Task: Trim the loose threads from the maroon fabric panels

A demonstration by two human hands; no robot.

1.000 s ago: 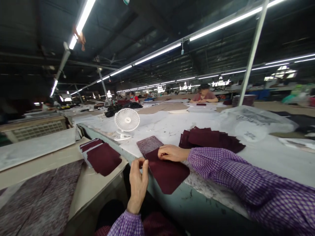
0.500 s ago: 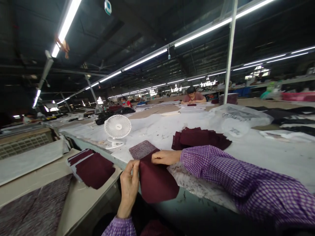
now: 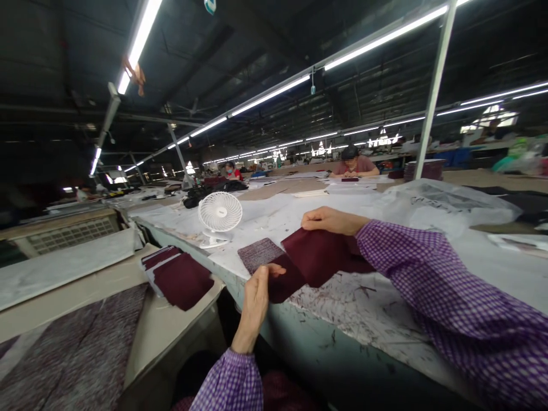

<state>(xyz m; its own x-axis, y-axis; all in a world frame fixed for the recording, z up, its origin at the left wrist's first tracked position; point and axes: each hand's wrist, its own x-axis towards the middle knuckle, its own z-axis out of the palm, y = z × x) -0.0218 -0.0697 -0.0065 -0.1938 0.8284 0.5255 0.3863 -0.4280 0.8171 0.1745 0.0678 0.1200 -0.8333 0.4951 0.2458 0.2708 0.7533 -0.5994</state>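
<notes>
My right hand [image 3: 331, 221] pinches the top edge of a maroon fabric piece [image 3: 317, 257], which hangs tilted above the table's front edge. My left hand [image 3: 257, 299] is beside another maroon piece [image 3: 286, 282] at the table edge, thumb and fingers apart, fingertips over that piece. Partly under it lies a speckled grey-maroon piece [image 3: 259, 254]. More maroon fabric [image 3: 359, 262] shows behind the raised piece, mostly hidden by it and my right sleeve.
A small white fan [image 3: 220, 212] stands on the white-covered table [image 3: 274, 211]. On the lower left surface are a stack of maroon pieces [image 3: 184, 279] and a large speckled sheet [image 3: 85, 337]. Clear plastic [image 3: 445, 202] lies to the right. A person [image 3: 353, 165] leans over the table farther back.
My right hand has moved up and right, carrying a maroon piece away from my left hand. My left hand's fingers have loosened from their pinch. The view has shifted slightly left.
</notes>
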